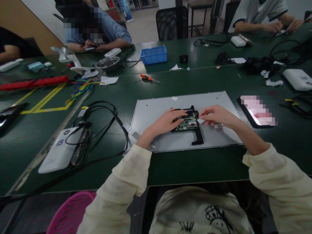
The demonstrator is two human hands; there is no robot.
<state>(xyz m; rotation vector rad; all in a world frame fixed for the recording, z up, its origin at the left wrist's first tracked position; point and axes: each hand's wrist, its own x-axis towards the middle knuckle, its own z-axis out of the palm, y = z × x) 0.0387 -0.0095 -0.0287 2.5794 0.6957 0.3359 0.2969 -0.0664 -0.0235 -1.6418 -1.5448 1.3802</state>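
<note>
Cream shirt cloth [197, 208] fills the bottom center of the head view, with a sleeve [119, 185] rising on either side and a pink basket [70, 211] at the lower left, below the table edge. Above it spreads a green table [195, 169].

Near the middle of the frame a light grey panel [151, 107] lies flat on the table, and on it sits a green circuit board [187, 125] in a black frame [198, 138]. The left hand [168, 119] reaches over the board's left part, palm down, fingers stretched out and thumb a little apart; whether it presses or only rests, I cannot tell. The right hand [216, 115] is at the frame's right side, thumb and fingertips drawn narrow on a small white slip [201, 120]. A small clear strip [218, 126] lies on the panel under this hand.

Right of the panel lies a phone [255, 112] with its screen lit and blurred out. At the left of the frame, a white power pack [59, 151] lies beside a looped black cable [117, 113]. Toward the top center are an orange screwdriver [147, 77], a blue bin [154, 56] and, to their left, a metal bowl [107, 64]. Other people sit along the far side, at the upper left and upper right.
</note>
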